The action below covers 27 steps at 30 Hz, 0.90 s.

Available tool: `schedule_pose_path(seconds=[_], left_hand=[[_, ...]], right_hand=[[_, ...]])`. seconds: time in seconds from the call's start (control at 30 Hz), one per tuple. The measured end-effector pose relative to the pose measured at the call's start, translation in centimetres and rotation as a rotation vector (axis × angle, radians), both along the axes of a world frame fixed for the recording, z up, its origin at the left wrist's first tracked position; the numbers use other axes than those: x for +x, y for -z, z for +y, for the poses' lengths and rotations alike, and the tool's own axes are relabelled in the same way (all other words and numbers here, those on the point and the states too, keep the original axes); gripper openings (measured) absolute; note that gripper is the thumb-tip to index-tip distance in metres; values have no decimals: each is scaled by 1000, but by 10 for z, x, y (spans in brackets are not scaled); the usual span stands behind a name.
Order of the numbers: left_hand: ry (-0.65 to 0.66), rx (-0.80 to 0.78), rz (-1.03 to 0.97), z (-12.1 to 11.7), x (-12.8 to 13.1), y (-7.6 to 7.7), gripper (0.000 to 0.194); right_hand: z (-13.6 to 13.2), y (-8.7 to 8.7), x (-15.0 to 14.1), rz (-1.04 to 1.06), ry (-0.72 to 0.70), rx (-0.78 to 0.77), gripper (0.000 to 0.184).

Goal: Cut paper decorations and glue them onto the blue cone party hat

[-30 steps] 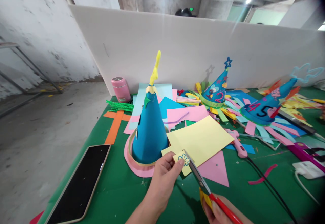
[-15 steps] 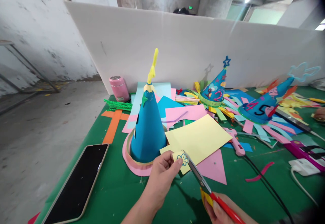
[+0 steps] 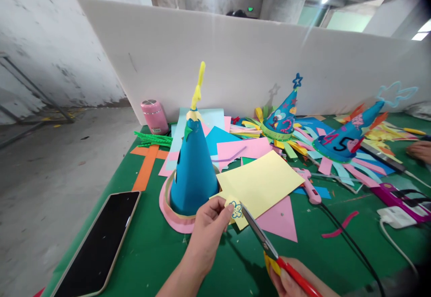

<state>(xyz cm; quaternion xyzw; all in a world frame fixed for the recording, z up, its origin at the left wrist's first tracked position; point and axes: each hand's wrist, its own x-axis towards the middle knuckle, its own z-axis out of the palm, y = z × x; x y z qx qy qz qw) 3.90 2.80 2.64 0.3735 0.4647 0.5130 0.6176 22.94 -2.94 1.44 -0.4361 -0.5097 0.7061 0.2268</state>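
The left hand [image 3: 209, 226] partly hides the drawn-on paper [image 3: 237, 210].

Concrete floor [image 3: 84, 166], scissors [image 3: 265, 242], glue gun [image 3: 312, 192] and paper hats [image 3: 197, 175] mark a craft workshop.

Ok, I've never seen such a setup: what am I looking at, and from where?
No machine here: a person works bare-handed, filmed from one camera worn on their head, looking forward and down. The left hand pinches a small drawn-on paper piece. The right hand holds red-handled scissors, their tips close to that piece. On the green table are a blue cone, a pale yellow sheet, a phone, a pink glue gun, a star-topped hat and a hat marked 45. Another person's hand shows at the far right.
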Motion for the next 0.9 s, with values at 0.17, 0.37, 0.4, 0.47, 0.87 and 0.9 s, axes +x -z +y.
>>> schedule_pose_path(seconds=[0.17,0.37,0.4,0.47,0.87,0.9], left_hand=[[90,-38,-105,-3,3,1,19],[107,-46,-127,-3,8,0,16],[93,-50,-135,-3,8,0,16],[69,-49,-150,-2,8,1,14],[64,-26,-170,-4,7,2,8],[70,-29,-169,-5,7,2,8]], right_hand=[[-1,5,-4,4,0,-21,54],[-7,-1,-9,53,76,-127,53],[-7,-1,-9,62,87,-131,53],[-6,-3,-11,74,87,-132,53],[-6,-3,-14,65,37,-117,56],[-6,0,-14,64,30,-128,56]])
